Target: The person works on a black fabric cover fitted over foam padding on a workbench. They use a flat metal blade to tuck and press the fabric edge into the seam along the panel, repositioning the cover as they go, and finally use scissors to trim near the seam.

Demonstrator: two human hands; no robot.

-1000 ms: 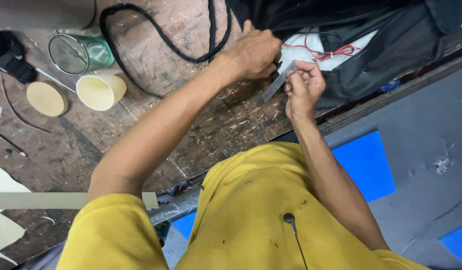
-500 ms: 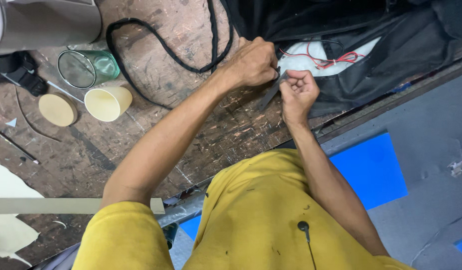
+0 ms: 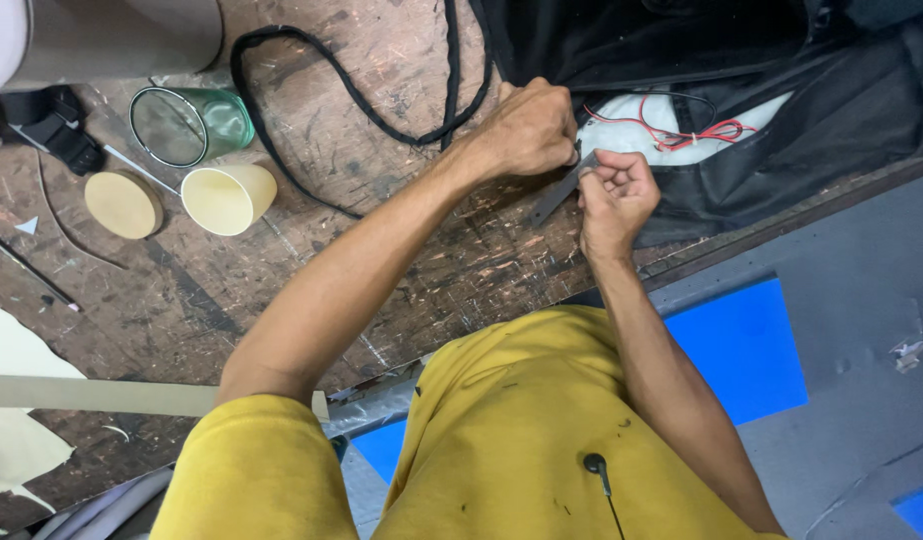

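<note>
My left hand [image 3: 526,130] is closed in a fist on the edge of a black fabric bag [image 3: 801,90] lying on the worn wooden workbench [image 3: 381,250]. My right hand [image 3: 616,195] sits just beside it, its fingertips pinching the upper end of a thin grey flat strip [image 3: 553,198] that slants down to the left between the two hands. Inside the bag's opening lies a white pad [image 3: 671,115] with thin red and black wires [image 3: 706,132] on it. What the left fist holds inside is hidden.
A black strap [image 3: 321,70] loops across the bench. At the left stand a green glass jar [image 3: 191,125], a cream cup [image 3: 229,198], a round wooden lid [image 3: 123,204] and a grey cylinder [image 3: 111,35]. Below the bench edge is grey floor with blue patches [image 3: 741,345].
The view has drifted, so the bench items sit further right in frame. Both hands stay together at the bag's opening; the right hand's fingers have shifted slightly on the grey strip.
</note>
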